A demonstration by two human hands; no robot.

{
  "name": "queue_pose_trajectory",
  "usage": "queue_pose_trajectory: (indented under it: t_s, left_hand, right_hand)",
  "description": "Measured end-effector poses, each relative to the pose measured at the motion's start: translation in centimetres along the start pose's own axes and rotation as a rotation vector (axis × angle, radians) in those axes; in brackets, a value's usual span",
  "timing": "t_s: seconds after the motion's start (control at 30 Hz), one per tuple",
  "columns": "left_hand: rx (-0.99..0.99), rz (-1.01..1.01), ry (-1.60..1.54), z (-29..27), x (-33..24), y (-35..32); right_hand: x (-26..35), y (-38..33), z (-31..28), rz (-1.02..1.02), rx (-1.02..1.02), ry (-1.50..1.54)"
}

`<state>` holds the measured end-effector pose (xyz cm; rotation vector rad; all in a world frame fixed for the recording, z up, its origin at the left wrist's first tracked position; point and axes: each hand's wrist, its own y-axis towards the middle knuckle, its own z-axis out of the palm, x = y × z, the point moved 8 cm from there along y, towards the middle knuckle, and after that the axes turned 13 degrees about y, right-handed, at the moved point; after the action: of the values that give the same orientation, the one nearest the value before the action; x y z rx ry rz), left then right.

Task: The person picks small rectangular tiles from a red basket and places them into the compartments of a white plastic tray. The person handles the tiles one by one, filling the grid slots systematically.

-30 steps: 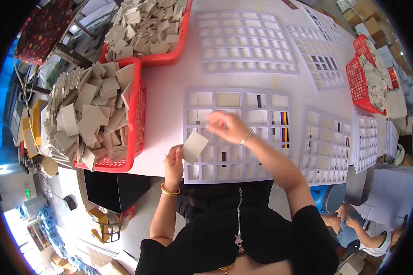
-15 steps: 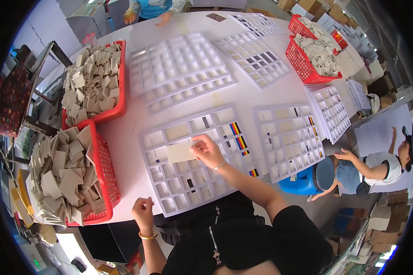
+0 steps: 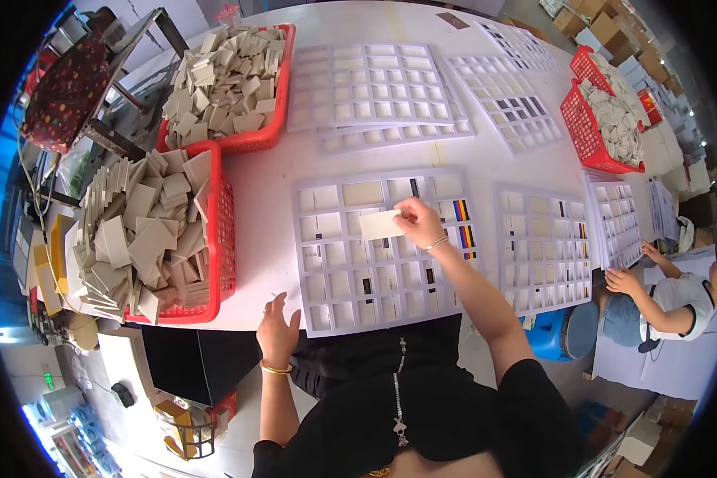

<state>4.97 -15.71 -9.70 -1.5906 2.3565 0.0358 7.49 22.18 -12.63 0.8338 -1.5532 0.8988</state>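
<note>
In my right hand (image 3: 420, 222), thumb and fingers pinch a thin beige rectangular board piece (image 3: 379, 225). That hand hovers over the upper middle of a white tray (image 3: 298, 271) divided into many compartments, directly in front of me. One wide compartment in its top row holds a similar beige piece (image 3: 362, 193). Several other compartments show black pieces or striped yellow, red and blue ones (image 3: 465, 237). Just off the tray's near left corner, by the table edge, my left hand (image 3: 277, 331) is open and empty, its fingers apart.
Red baskets heaped with beige pieces stand at left, a near one (image 3: 228, 231) and a far one (image 3: 281, 103). Another red basket (image 3: 579, 119) is at far right. More divided trays lie right (image 3: 498, 263) and beyond (image 3: 470, 127). A person (image 3: 677, 307) touches a tray stack at right.
My left hand has gone from curled fingers to spread ones. My right hand keeps the beige piece over the tray. The view has shifted, and the person across the table is out of sight.
</note>
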Motion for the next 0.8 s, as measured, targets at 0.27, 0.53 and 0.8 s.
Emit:
queue_pose_trajectory:
  t_s: [0.27,0.53,0.8]
  left_hand:
    - [0.017,0.22,-0.12,2.0,-3.0,1.9]
    - [-0.005,0.226,-0.095,1.4,-3.4,1.9]
    - [-0.065,0.247,-0.087,1.6,-3.1,2.1]
  right_hand:
    - [-2.0,2.8,2.5,-0.127,-0.048,-0.156]
    - [5.3,0.2,7.2,-0.701,0.099,-0.804]
    - [2.0,0.7,10.9,-0.49,0.63,-1.163]
